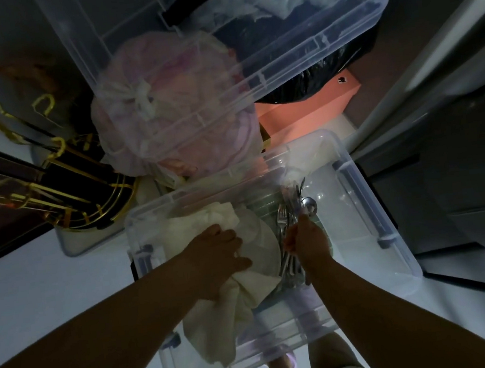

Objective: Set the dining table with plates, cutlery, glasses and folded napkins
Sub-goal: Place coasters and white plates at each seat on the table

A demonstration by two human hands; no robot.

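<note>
Head view: dim; left hand (219,253) gripping napkins (220,316), right hand (305,243) clutching half-hidden cutlery (286,209) w/in bin (367,200).

A tied pale plastic bag (147,104) is sitting beside a pink box (308,106), a black bag (313,76) is lying above it, and gold wire racks (63,186) are standing at left.

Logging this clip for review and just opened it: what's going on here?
A person is reaching with both hands into a clear plastic bin on the floor. The left hand grips a cream cloth napkin lying over white plates. The right hand holds a bundle of forks and spoons. Nothing is out of the bin yet.
</note>
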